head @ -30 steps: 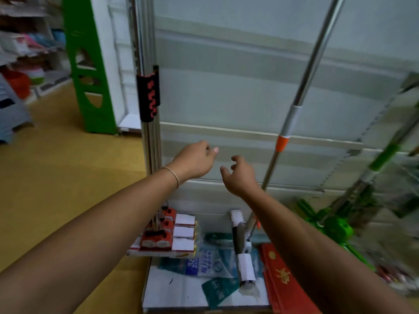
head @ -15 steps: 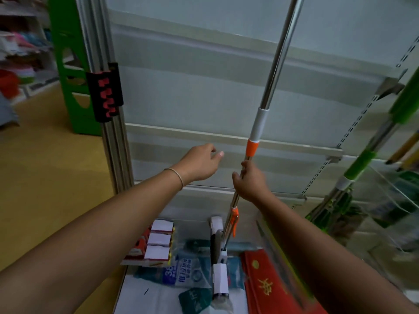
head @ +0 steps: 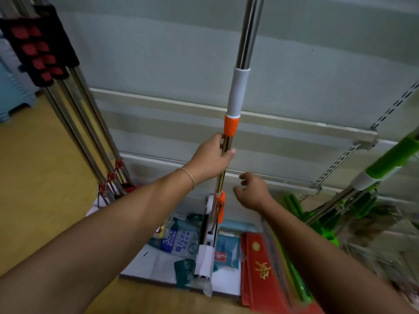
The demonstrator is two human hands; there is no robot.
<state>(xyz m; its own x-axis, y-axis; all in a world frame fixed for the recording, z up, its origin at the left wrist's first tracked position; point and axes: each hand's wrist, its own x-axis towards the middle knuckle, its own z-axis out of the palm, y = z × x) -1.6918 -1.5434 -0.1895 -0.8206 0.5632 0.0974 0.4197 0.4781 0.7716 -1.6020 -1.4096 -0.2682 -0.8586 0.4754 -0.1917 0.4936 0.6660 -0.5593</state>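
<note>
A mop with a steel pole (head: 246,37), a white and orange collar (head: 233,112) and a white folding head (head: 207,245) stands upright against the grey shelf back panel. My left hand (head: 212,158) grips the pole just below the orange collar, thumb across the front. My right hand (head: 252,191) hovers to the right of the pole and lower down, fingers loosely curled, holding nothing and apart from the pole.
A bundle of steel poles with a black and red cap (head: 38,44) leans at the left. Green-handled mops (head: 383,164) lean at the right. Packaged goods (head: 181,241) and red mats (head: 260,268) lie on the white bottom shelf (head: 156,266). Yellow floor at the left.
My right hand has let go of the mop pole and dropped to its right. My left hand has moved right and taken hold of the pole under the orange collar.
</note>
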